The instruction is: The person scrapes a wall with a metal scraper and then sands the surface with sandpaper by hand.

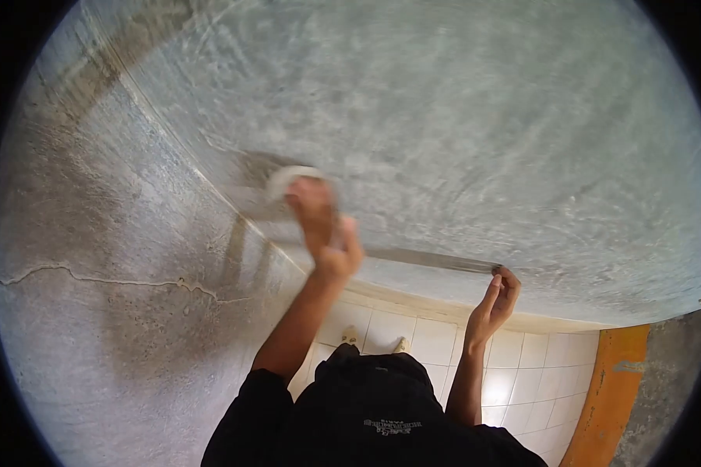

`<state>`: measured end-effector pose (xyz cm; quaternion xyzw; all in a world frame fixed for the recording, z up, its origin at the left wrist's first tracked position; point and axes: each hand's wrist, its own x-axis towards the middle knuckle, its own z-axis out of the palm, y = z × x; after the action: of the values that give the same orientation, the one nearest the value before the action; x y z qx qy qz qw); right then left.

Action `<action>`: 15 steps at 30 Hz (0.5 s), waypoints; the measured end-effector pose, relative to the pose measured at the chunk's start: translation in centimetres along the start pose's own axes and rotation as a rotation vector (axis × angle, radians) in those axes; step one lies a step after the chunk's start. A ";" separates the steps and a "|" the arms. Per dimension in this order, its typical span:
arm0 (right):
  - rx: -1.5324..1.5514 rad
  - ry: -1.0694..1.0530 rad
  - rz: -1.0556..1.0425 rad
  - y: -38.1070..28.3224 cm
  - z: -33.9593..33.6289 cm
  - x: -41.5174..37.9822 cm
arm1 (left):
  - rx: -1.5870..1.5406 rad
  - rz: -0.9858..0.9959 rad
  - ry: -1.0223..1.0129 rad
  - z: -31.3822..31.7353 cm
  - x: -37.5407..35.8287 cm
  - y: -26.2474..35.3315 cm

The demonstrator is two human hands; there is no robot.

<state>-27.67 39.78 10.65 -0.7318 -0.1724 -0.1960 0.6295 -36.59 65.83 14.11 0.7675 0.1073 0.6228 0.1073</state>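
My left hand (316, 214) is raised against the grey-green wall (459, 132), smeared by motion. Its fingers press a pale white piece (292, 180), perhaps a pad or folded sheet, flat to the wall; the blur hides its exact kind. Lower and to the right, my right hand (496, 302) is close to the same wall, thumb and fingers bent together. A small dark spot shows at those fingertips, and I cannot make out whether it is an object or shadow.
A second wall (125, 226) with a long crack (121, 282) meets the first at a corner on the left. White floor tiles (432, 340) lie below, around my feet. An orange strip (611, 389) borders the tiles at lower right.
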 end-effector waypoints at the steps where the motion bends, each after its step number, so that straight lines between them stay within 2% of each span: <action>1: -0.007 0.010 -0.004 -0.2 0.4 -0.2 | -0.202 -0.049 -0.164 1.2 -3.7 -0.1; 3: -0.016 0.022 -0.013 -0.8 1.2 -0.3 | -0.195 0.214 -0.533 1.5 -7.7 1.6; 6: -0.042 0.024 -0.002 -1.6 2.0 -0.4 | -0.247 0.298 -0.584 1.7 -8.5 3.8; 7: -0.043 0.029 -0.008 -1.5 2.1 -0.5 | -0.266 0.280 -0.511 2.4 -9.7 2.8; 9: -0.040 0.037 -0.016 -1.7 2.3 -0.7 | -0.113 0.232 -0.260 1.9 -8.0 0.9; 11: -0.045 0.044 -0.022 -1.9 2.6 -0.9 | -0.030 0.123 -0.101 0.9 -5.7 -2.9; 14: -0.064 0.043 -0.033 -2.0 2.9 -1.2 | 0.031 -0.109 0.078 -1.8 -2.0 -6.9; 15: -0.071 0.038 -0.038 -2.0 3.0 -1.2 | 0.037 -0.117 0.126 -2.9 -0.7 -6.9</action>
<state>-29.52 43.04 11.38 -0.7462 -0.1673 -0.2280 0.6026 -39.75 72.31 12.00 0.7212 0.1699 0.6604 0.1221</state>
